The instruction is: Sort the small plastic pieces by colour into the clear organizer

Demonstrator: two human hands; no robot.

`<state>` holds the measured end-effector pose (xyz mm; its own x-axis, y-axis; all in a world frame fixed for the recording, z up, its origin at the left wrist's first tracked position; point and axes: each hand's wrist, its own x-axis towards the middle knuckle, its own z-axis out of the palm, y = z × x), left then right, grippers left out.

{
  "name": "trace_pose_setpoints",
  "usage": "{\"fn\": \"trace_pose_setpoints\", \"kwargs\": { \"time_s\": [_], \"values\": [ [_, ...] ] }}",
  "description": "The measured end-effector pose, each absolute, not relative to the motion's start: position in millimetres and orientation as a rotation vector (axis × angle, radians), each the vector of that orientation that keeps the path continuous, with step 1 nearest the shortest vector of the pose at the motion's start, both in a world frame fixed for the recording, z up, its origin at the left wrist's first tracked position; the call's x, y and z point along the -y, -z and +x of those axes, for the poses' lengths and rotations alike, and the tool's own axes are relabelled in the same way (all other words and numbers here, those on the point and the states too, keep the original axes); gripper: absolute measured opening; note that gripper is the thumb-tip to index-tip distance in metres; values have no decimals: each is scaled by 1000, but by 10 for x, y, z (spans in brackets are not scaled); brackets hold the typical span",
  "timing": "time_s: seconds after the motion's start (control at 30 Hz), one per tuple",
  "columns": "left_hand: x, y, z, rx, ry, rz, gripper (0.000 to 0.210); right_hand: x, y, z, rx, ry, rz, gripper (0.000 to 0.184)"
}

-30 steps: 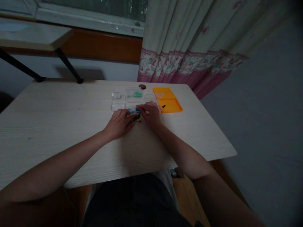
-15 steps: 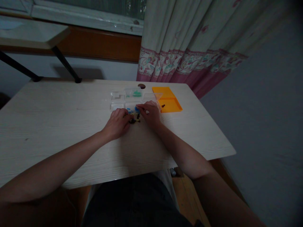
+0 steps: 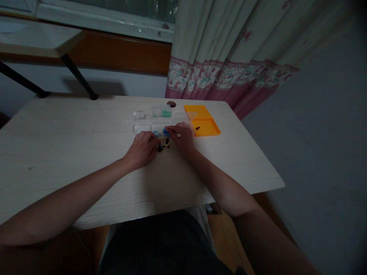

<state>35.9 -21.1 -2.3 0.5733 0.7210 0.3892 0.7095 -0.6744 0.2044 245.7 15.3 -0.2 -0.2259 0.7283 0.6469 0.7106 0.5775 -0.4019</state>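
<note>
My left hand [image 3: 143, 148] rests on the table with its fingers curled together at a small heap of dark and yellowish pieces [image 3: 166, 143]. Whether it grips one of them is hidden. My right hand [image 3: 183, 138] is in a pinch over the front middle compartment of a clear plastic divided box [image 3: 142, 127]. Small blue pieces [image 3: 156, 133] lie in that compartment, and more blue shows right at my right fingertips. What the pinch holds is too small to make out. Green pieces [image 3: 165, 113] lie in the rear middle compartment.
To the right of the clear box, an open orange case [image 3: 205, 112] has a small dark piece [image 3: 197, 128] in it. A round hole [image 3: 171, 104] is cut near the back edge of the table [image 3: 71, 152]. A raised shelf [image 3: 40, 40] stands at the back left, and a curtain [image 3: 218, 72] hangs behind.
My left fingertips have shifted slightly at the heap, and more of the dark pieces shows beside them. My right hand stays almost still over the blue pieces.
</note>
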Motion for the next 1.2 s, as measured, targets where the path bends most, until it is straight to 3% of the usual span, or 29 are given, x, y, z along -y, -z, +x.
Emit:
{"fn": "trace_pose_setpoints", "kwargs": {
  "time_s": [1.2],
  "values": [
    [191, 17, 321, -1089, -687, 2706, 25, -146, -2, 2462, 1969, -64, -1173, 30]
  ]
}}
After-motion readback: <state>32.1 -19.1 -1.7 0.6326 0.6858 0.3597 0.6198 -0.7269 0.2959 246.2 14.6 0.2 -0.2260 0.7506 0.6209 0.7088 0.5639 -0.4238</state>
